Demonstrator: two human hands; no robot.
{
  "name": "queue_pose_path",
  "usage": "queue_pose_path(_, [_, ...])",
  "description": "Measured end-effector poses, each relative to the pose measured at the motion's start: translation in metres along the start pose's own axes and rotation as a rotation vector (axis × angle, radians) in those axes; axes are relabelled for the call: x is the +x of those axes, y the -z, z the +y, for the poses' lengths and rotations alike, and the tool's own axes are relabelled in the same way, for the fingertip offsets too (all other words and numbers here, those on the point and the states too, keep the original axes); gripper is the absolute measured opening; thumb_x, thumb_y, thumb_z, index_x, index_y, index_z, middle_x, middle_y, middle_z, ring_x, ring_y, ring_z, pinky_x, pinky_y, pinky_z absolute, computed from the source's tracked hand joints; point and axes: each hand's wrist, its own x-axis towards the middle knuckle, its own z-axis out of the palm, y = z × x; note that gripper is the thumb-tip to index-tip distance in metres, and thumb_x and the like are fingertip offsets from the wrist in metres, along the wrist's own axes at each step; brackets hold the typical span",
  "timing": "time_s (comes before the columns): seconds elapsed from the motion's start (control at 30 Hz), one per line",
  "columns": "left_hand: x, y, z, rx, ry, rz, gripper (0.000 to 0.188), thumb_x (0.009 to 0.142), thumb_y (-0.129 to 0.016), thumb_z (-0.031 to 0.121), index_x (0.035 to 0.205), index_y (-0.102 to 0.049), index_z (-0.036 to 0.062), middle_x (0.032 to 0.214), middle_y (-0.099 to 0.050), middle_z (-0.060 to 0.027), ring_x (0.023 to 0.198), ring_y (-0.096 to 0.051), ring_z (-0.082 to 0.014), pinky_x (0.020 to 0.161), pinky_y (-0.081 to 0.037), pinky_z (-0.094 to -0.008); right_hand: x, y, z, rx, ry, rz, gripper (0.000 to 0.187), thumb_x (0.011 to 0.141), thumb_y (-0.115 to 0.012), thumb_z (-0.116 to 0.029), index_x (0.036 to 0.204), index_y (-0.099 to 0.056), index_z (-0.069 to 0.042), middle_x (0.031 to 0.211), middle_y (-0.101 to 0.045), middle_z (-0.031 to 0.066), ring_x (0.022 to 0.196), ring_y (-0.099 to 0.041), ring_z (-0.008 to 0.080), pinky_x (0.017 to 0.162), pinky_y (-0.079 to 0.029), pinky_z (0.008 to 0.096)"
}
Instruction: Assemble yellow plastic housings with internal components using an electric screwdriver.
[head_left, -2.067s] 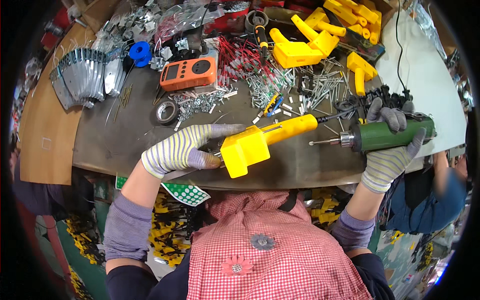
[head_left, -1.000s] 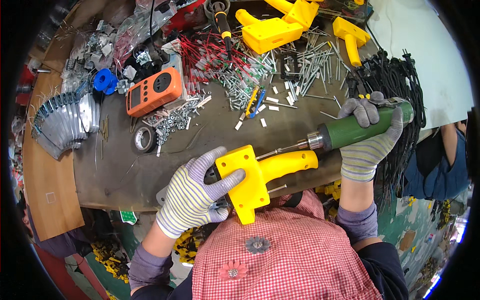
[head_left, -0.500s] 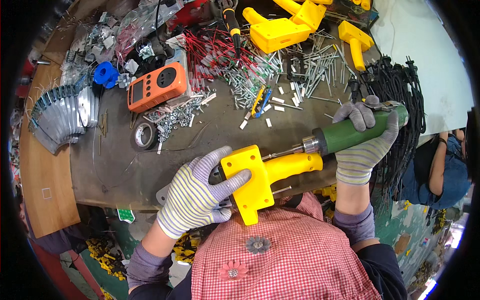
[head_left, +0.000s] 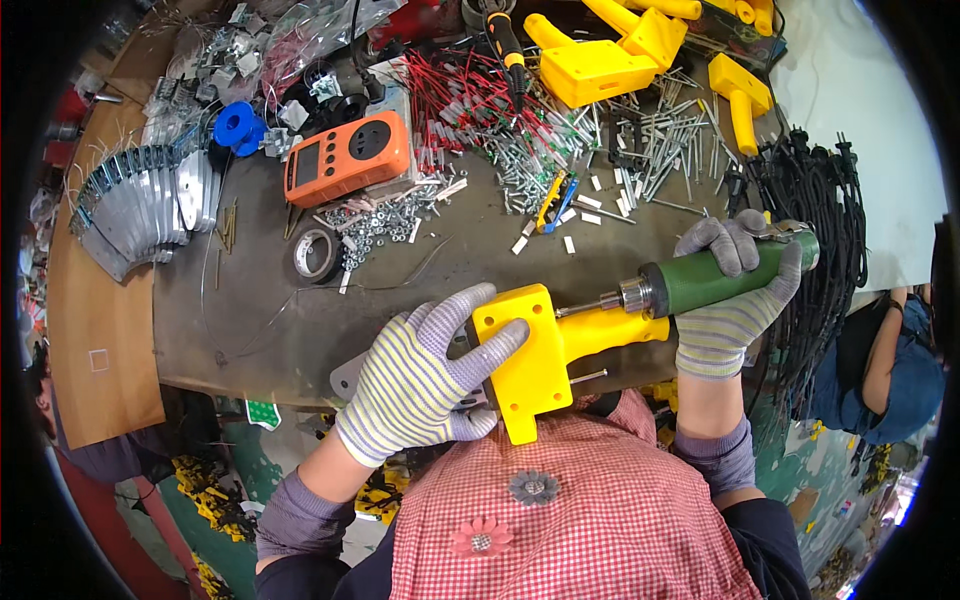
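My left hand (head_left: 415, 385), in a striped glove, is closed around the body of a yellow plastic housing (head_left: 525, 365) with a side handle. A metal plate (head_left: 347, 379) shows partly behind that hand. My right hand (head_left: 735, 310), also gloved, grips a green power screwdriver (head_left: 706, 283) lying nearly level. Its bit (head_left: 583, 307) points left along the handle and meets the housing's right edge; the tip is hidden. Below the handle, a long screw (head_left: 590, 376) sticks out of the same edge.
Ahead lie loose screws (head_left: 525, 165), nuts (head_left: 385, 230), red wires (head_left: 440, 95) and an orange meter (head_left: 347, 158). Black tape (head_left: 317, 256) and metal plates (head_left: 130, 215) are left. More yellow housings (head_left: 595, 70) stand far back. Black cords (head_left: 810, 220) hang right, near another person (head_left: 880, 370).
The whole view has shifted, so the bench items appear further right and lower. The screwdriver is closer to the housing, with less of its bit showing. Both hands keep their grip.
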Motion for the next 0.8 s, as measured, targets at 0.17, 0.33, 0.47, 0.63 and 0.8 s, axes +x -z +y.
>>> queue_pose_path(0.17, [0.000,0.000,-0.001,0.037,-0.011,-0.034,0.088,0.056,-0.081,0.042,0.138,-0.057,0.0216,0.138,-0.050,-0.0199,0.088,-0.064,-0.0313,0.077,-0.055,-0.0431,0.003,0.006,0.000,0.064,-0.005,-0.034,0.037,0.089,-0.066,-0.042,0.099,-0.059,-0.007,0.063,-0.036,-0.0055,0.054,-0.034,0.0101,0.089,-0.046,0.0300])
queue_pose_path(0.33, [-0.002,0.000,-0.008,-0.175,0.046,0.081,0.104,0.055,-0.084,0.050,0.144,-0.048,0.0097,0.137,-0.051,-0.0212,0.105,-0.061,-0.0379,0.087,-0.051,-0.0483,0.001,0.003,0.002,-0.012,0.040,0.073,0.039,0.089,-0.066,-0.043,0.100,-0.058,-0.006,0.061,-0.033,-0.0060,0.052,-0.031,0.0093,0.088,-0.046,0.0303])
queue_pose_path(0.47, [0.003,0.010,-0.010,-0.069,0.216,-0.023,0.106,0.057,-0.082,0.057,0.143,-0.046,0.0065,0.136,-0.053,-0.0186,0.122,-0.052,-0.0392,0.104,-0.038,-0.0517,0.003,0.001,0.004,-0.015,0.030,0.053,0.040,0.089,-0.066,-0.044,0.100,-0.059,-0.006,0.061,-0.032,-0.0059,0.052,-0.031,0.0093,0.089,-0.047,0.0308])
queue_pose_path(0.63, [0.002,0.004,-0.011,-0.117,0.120,-0.024,0.099,0.055,-0.082,0.051,0.138,-0.050,0.0071,0.130,-0.057,-0.0143,0.118,-0.055,-0.0353,0.105,-0.039,-0.0484,0.010,0.001,0.003,0.033,-0.012,0.071,0.039,0.087,-0.068,-0.043,0.096,-0.057,-0.007,0.061,-0.033,-0.0062,0.052,-0.033,0.0096,0.087,-0.048,0.0316])
queue_pose_path(0.8, [-0.001,-0.001,-0.013,-0.109,0.090,0.030,0.099,0.052,-0.084,0.053,0.135,-0.053,0.0070,0.127,-0.058,-0.0141,0.117,-0.056,-0.0347,0.103,-0.039,-0.0471,0.013,0.003,0.005,0.058,-0.019,0.096,0.039,0.086,-0.069,-0.043,0.094,-0.056,-0.007,0.061,-0.033,-0.0062,0.053,-0.034,0.0099,0.084,-0.049,0.0316])
